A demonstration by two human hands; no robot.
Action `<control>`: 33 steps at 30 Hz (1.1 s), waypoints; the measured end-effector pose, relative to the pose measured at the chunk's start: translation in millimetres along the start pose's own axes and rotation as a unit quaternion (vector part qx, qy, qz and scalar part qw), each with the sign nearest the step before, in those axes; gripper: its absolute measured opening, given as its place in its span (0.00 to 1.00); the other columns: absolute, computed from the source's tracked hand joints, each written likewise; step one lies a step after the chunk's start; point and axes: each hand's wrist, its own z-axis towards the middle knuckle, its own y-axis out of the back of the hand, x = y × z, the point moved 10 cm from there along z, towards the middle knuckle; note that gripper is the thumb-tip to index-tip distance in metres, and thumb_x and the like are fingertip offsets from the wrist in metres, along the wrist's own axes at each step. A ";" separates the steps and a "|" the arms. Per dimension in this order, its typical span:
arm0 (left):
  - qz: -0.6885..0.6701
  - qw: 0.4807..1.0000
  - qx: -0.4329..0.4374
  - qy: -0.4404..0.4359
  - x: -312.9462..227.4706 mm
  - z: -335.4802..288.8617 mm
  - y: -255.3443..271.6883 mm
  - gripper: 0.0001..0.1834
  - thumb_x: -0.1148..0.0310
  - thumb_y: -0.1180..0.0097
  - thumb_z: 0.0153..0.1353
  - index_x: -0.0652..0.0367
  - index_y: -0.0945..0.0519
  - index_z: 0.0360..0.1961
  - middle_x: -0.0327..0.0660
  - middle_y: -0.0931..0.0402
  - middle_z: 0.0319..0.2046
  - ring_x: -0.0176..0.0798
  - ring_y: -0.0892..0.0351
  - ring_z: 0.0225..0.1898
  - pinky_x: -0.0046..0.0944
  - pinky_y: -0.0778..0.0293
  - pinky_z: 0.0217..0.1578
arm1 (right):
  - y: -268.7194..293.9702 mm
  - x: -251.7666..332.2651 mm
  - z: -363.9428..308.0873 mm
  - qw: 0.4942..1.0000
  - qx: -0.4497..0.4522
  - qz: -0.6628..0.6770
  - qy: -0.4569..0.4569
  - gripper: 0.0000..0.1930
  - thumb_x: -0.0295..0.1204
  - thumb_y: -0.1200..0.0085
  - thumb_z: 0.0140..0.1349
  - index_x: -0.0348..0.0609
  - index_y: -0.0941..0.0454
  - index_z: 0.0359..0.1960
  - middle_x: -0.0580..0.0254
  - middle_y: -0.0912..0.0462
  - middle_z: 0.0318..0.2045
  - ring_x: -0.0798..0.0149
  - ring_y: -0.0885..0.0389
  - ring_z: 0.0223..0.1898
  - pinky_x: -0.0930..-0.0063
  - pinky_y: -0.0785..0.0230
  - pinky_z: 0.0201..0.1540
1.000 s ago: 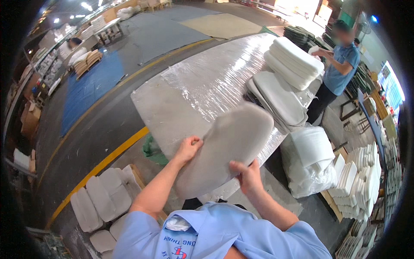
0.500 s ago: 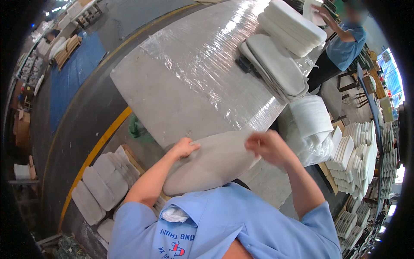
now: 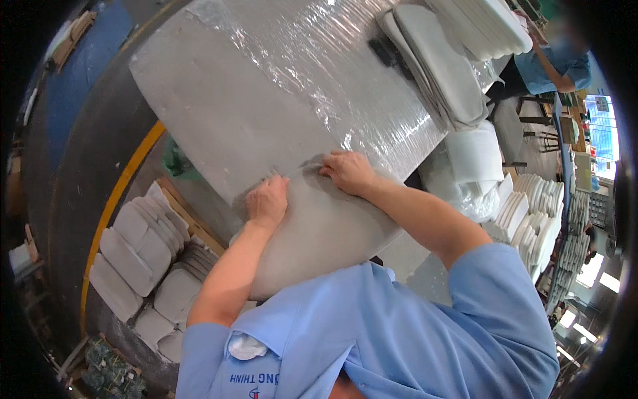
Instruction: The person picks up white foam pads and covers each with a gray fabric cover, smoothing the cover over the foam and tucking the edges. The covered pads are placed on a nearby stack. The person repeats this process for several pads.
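A light grey, fabric-covered cushion (image 3: 319, 233) with a rounded outline lies against my front, over the near edge of the table. My left hand (image 3: 268, 201) grips its far edge on the left, fingers curled over the cloth. A short way to the right, my right hand (image 3: 349, 173) pinches the same edge with bent fingers. Part of the cushion is covered by my forearms, and its underside is hidden.
The grey tabletop (image 3: 219, 93) is partly wrapped in clear plastic. Grey covers (image 3: 432, 73) and white foam pads (image 3: 482, 26) are stacked at its far right. Grey cushions (image 3: 143, 246) stand at left. A wrapped white roll (image 3: 472, 159) is at right. A co-worker (image 3: 548, 63) stands beyond.
My right hand has come down from the cushion's right end to its far edge, nearer my left hand. The cushion's far edge now rests farther onto the table. The view has shifted.
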 end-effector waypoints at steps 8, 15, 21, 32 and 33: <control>-0.026 0.998 0.011 -0.058 -10.9 3.1 20.6 0.13 0.57 0.43 0.73 0.56 0.17 0.44 0.54 0.15 0.36 0.60 0.15 0.41 0.59 0.21 0.44 | 21.8 6.6 1.3 0.999 -0.045 -0.004 0.010 0.16 0.41 0.39 0.69 0.52 0.17 0.55 0.52 0.16 0.50 0.45 0.17 0.54 0.53 0.25 0.56; -0.195 0.908 0.371 -0.004 -15.8 -92.4 84.4 0.25 0.58 0.50 0.77 0.53 0.25 0.71 0.45 0.28 0.71 0.54 0.32 0.73 0.52 0.41 0.73 | 55.4 48.8 -113.8 0.979 0.202 0.001 0.038 0.30 0.51 0.46 0.73 0.50 0.25 0.70 0.56 0.25 0.70 0.50 0.29 0.72 0.47 0.35 0.71; -0.112 0.931 0.346 -0.004 0.6 -128.7 48.1 0.30 0.51 0.60 0.80 0.50 0.32 0.77 0.42 0.39 0.79 0.51 0.45 0.81 0.54 0.53 0.79 | 9.5 48.0 -140.1 0.972 0.220 -0.080 0.014 0.35 0.59 0.64 0.78 0.53 0.33 0.77 0.63 0.35 0.78 0.56 0.45 0.81 0.40 0.58 0.80; -0.204 0.928 0.297 0.089 37.1 -86.7 33.3 0.23 0.56 0.49 0.78 0.51 0.19 0.67 0.44 0.26 0.71 0.48 0.29 0.73 0.44 0.37 0.72 | -15.3 23.1 -67.9 0.950 0.301 -0.081 0.021 0.36 0.63 0.63 0.76 0.59 0.34 0.78 0.62 0.37 0.79 0.53 0.43 0.80 0.45 0.51 0.79; -0.241 0.922 0.284 0.105 43.2 -84.5 39.3 0.22 0.56 0.48 0.78 0.52 0.17 0.65 0.43 0.24 0.70 0.46 0.27 0.71 0.43 0.35 0.70 | -9.2 20.3 -63.3 0.951 0.307 -0.044 0.007 0.35 0.61 0.61 0.76 0.58 0.32 0.77 0.59 0.33 0.76 0.51 0.38 0.77 0.48 0.47 0.78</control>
